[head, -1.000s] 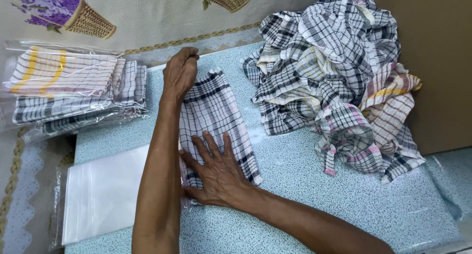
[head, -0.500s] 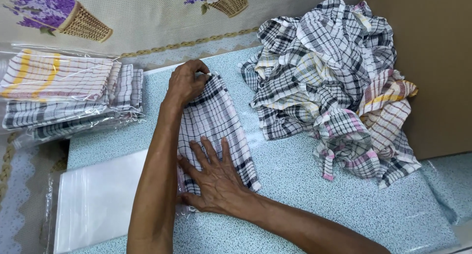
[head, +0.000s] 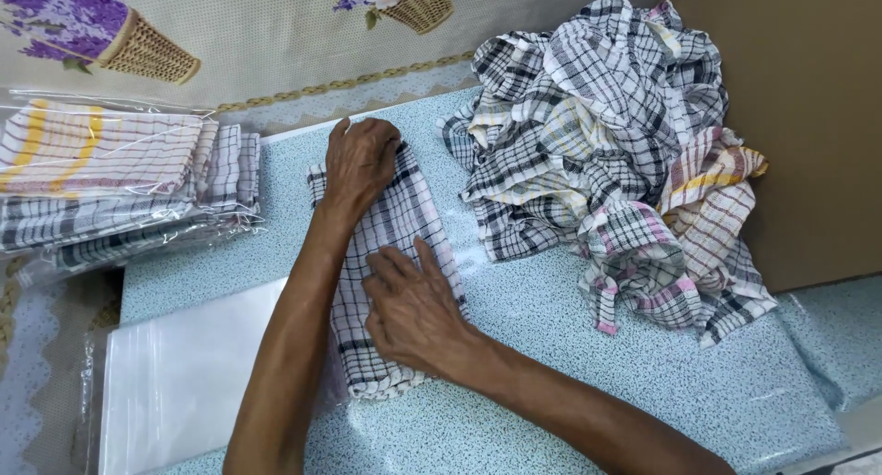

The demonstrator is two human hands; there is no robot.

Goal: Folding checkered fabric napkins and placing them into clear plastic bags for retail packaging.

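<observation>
The folded checked cloth (head: 390,254) lies under both flat, open hands: left hand (head: 360,163) far end, right hand (head: 413,310) near end; clear bagged cloths (head: 119,186) left.

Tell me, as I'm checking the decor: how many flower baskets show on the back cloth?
2, both cut by the top edge: one purple-flowered basket top left, one pink-flowered basket top centre.

A loose heap of checked cloths (head: 611,153) fills the worktop (head: 570,374) from twelve to three o'clock, against a brown board wall (head: 799,117). At nine o'clock lies a stack of bagged folded cloths (head: 119,186), with flat clear plastic bags (head: 179,378) at seven. A floral cloth with basket prints (head: 230,43) spans the eleven o'clock edge.
</observation>
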